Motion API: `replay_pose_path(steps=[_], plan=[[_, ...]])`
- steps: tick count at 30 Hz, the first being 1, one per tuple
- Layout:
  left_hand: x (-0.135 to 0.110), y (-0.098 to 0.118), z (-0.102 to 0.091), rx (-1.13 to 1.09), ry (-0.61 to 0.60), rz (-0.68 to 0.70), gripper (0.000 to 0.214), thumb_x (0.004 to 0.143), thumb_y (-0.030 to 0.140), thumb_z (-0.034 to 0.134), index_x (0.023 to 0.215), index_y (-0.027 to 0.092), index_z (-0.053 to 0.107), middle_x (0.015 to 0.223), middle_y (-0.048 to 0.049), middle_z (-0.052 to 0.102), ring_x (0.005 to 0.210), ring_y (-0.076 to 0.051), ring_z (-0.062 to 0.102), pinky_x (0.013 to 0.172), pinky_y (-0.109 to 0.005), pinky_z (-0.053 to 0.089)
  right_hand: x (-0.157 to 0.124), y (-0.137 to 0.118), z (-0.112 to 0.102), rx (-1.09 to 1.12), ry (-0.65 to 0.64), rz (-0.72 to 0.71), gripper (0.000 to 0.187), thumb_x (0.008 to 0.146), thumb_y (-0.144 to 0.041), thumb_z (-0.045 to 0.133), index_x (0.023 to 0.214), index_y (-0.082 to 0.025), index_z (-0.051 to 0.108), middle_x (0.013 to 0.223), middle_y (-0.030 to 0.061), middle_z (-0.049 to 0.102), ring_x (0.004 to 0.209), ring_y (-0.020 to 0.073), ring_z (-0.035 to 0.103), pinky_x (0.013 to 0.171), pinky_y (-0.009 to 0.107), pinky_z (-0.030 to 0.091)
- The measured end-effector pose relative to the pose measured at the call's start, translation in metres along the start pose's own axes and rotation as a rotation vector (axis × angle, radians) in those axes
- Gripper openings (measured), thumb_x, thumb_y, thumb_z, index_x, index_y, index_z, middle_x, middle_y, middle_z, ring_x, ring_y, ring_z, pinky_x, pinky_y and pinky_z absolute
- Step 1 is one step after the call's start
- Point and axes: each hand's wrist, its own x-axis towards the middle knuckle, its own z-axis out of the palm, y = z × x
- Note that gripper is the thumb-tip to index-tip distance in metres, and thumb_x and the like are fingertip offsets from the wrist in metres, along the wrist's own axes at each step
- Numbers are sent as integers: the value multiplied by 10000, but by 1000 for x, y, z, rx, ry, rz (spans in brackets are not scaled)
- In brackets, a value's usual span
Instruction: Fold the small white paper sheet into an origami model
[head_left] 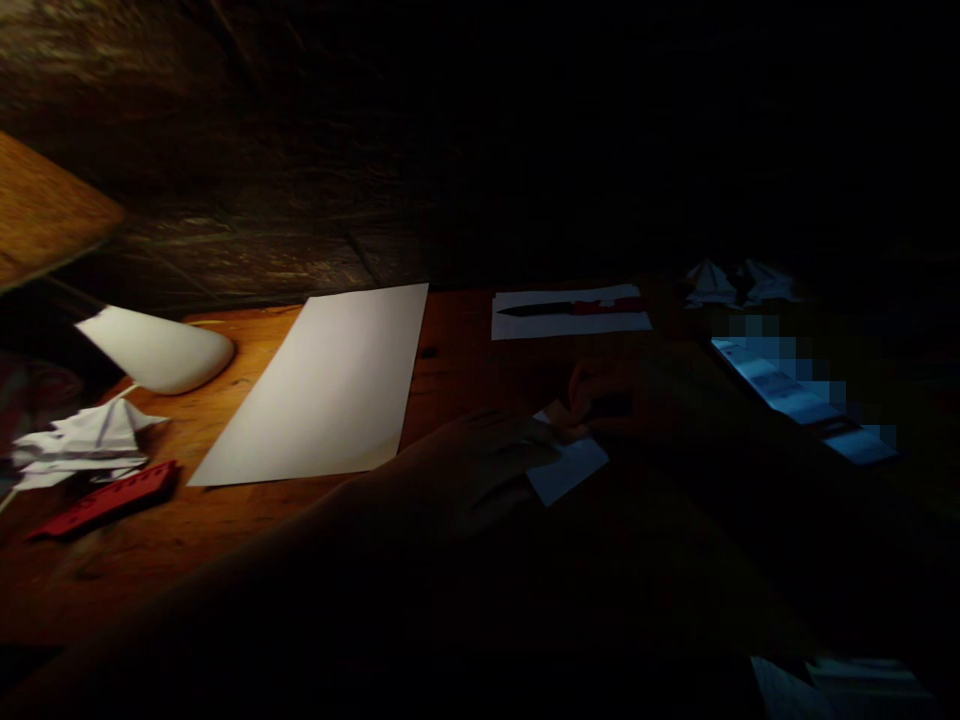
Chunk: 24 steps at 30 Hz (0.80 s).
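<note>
Hands first: left hand (499,470) comes in from the lower left on a long forearm and lies over the left edge of a small white paper piece (571,468). Grip is too dark to read, can't tell if its fingers are flat or curled. Right hand (622,400) sits just behind the paper, fingers bunched narrow and pinched on its upper corner. The paper lies flat on the orange-brown wooden tabletop (187,540), about centre of view, between the two hands. Nearest edge, bottom right: pale loose paper sheets (825,685), mostly in shadow. Left side, lit: flat red plastic ruler (105,500), and just behind it, touching or nearly so, a heap of crumpled and folded white paper shapes (90,440). Behind that heap, a white cone-shaped lamp head (161,348) throws light across the wood. Left of the hands lies a large blank white paper sheet (330,385), flat and angled, with its near corner close to the left forearm. Right of the hands: a lit blue-white rectangular screen device (802,395), content blurred. Further back, a smaller white sheet (570,325) carries a dark-bladed, red-handled knife (570,307) lying lengthwise on it. Far right rear: two folded white paper shapes (735,283) side by side. Beyond them, a dark rough wall (262,150).
</note>
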Motion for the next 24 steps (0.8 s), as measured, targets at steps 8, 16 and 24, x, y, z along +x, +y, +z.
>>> replay_pose_path(steps=[8, 16, 24], plan=[[1, 2, -1, 42, -2, -15, 434, 976, 196, 561, 1409, 224, 537, 1443, -104, 586, 1306, -287, 575, 1083, -484, 510, 0, -8, -3, -13, -20, 37, 113, 930, -281, 670, 918, -227, 768, 996, 38, 655, 878, 175, 634, 763, 326, 461], [1, 5, -5, 47, 14, 12, 415, 979, 187, 576, 1393, 212, 546, 1395, -101, 635, 1301, -262, 588, 1101, -439, 497, 4, -15, -1, -75, -3, 97, 178, 953, -276, 613, 861, -188, 738, 967, 57, 634, 834, 182, 608, 727, 347, 433], [1, 3, -2, 102, -22, 82, 423, 975, 148, 542, 1396, 195, 540, 1434, -97, 613, 1335, -264, 559, 1097, -440, 465, 5, -22, 5, -153, 45, 143, 163, 937, -253, 621, 823, -175, 707, 943, 54, 624, 799, 165, 580, 712, 328, 413]])
